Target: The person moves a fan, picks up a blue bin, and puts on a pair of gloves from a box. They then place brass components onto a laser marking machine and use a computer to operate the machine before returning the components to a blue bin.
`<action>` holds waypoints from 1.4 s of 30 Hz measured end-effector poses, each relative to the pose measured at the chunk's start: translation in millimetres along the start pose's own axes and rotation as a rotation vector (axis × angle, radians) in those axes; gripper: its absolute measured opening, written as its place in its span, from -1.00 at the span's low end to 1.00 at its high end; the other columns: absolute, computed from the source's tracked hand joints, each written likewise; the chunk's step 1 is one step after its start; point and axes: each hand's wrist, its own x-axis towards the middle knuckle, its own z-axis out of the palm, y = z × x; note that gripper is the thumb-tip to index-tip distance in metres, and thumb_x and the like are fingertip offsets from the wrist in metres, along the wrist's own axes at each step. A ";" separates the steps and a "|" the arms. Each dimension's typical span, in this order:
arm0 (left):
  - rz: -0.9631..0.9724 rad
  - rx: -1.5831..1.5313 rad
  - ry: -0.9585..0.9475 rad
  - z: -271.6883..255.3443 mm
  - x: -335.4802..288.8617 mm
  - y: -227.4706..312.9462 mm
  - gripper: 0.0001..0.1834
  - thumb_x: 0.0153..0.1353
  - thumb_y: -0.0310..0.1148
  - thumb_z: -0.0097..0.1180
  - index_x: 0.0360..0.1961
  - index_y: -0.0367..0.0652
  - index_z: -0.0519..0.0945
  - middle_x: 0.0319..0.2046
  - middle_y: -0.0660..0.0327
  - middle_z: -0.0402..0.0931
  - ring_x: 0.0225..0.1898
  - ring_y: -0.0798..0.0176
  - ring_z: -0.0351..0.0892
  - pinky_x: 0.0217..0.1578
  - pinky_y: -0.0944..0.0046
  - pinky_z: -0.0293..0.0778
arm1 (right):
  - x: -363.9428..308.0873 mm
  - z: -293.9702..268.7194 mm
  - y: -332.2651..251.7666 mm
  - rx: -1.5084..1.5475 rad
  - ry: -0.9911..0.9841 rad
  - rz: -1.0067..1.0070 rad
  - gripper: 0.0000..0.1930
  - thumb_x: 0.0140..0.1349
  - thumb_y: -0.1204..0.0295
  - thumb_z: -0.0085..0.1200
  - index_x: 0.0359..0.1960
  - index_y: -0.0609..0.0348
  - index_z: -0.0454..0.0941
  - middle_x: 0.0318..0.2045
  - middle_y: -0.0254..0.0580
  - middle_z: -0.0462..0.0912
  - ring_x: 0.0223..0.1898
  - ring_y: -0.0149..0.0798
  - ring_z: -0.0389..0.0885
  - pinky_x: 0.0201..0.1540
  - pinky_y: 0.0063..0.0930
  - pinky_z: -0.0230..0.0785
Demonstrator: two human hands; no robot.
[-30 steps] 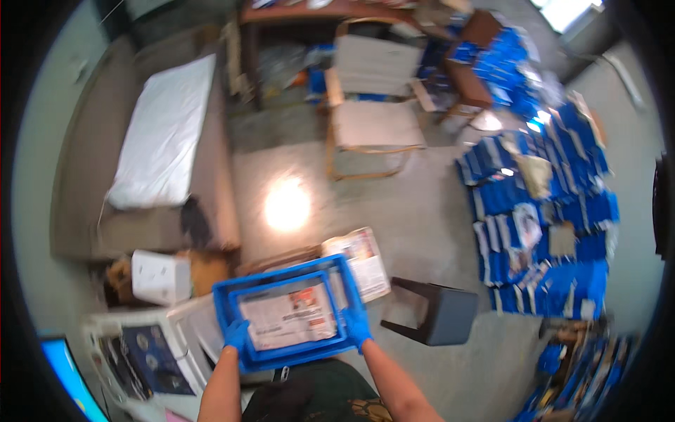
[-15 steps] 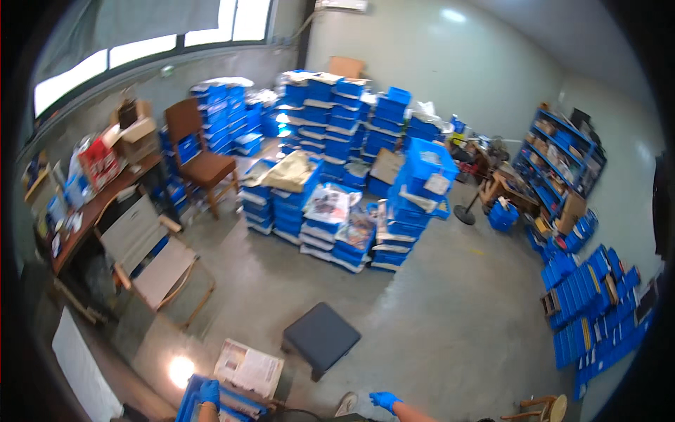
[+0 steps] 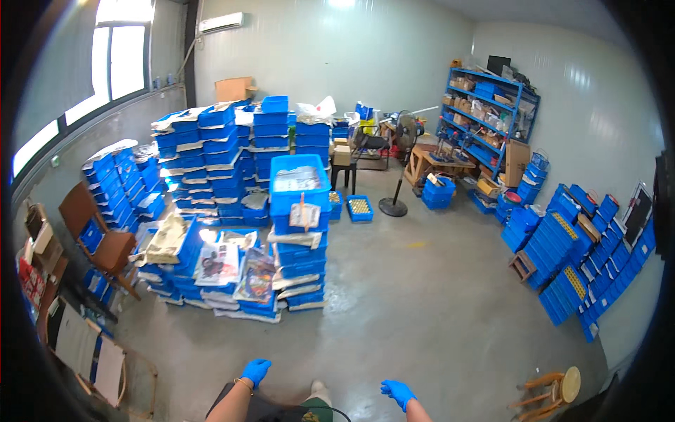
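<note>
My left hand (image 3: pixel 256 371), in a blue glove with a bracelet at its wrist, hangs over the floor near the lower edge. Nothing shows in it, and its fingers look loosely stretched. Below it, partly behind my forearm, is a dark square stool (image 3: pixel 247 406). My right hand (image 3: pixel 399 392), also gloved in blue, is held out over the grey floor (image 3: pixel 450 330), holding nothing, its fingers loosely apart. One of my shoes (image 3: pixel 319 389) shows between the hands.
Stacked blue bins (image 3: pixel 299 211) stand ahead to the left. A folding chair (image 3: pixel 109 373) and brown chair (image 3: pixel 109 246) are at the left. A pedestal fan (image 3: pixel 394 205), blue shelf rack (image 3: pixel 485 112) and leaning blue trays (image 3: pixel 555 246) stand farther right; a round wooden stool (image 3: pixel 570 385) is lower right.
The view has swung right and up. My left hand has left the blue bin at the lower left, which is out of view now. The bin stacks appear farther left and larger.
</note>
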 end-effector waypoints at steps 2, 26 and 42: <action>-0.040 0.003 -0.114 18.1 28.5 35.5 -0.50 0.11 -0.05 -0.07 -0.12 -0.29 0.52 -0.11 -0.07 0.49 -0.08 -0.02 0.48 -0.07 0.14 0.36 | 19.6 -28.3 3.3 -0.058 0.024 0.051 -0.55 0.25 0.14 -0.23 0.02 0.20 0.39 -0.07 -0.11 0.53 -0.07 -0.25 0.50 -0.04 -0.32 0.29; 0.117 -0.109 -0.065 207.0 429.7 467.3 -0.52 0.10 -0.04 -0.03 -0.14 -0.24 0.53 -0.19 -0.02 0.52 -0.13 0.02 0.50 -0.07 0.18 0.36 | 468.3 -434.8 -474.3 -0.215 0.180 -0.008 -0.78 0.13 0.20 -0.10 -0.36 0.04 0.48 -0.50 -0.28 0.54 -0.46 -0.29 0.50 -0.48 -0.42 0.25; -0.140 -0.297 0.469 110.0 662.5 586.8 -0.51 0.09 -0.01 -0.11 -0.19 -0.21 0.54 -0.17 -0.07 0.49 -0.11 -0.08 0.47 -0.05 0.07 0.34 | 922.6 -430.8 -820.6 -1.705 -0.700 -0.286 -0.89 0.02 0.41 0.04 -0.46 0.17 0.52 -0.55 -0.24 0.54 -0.55 -0.36 0.50 -0.53 -0.42 0.37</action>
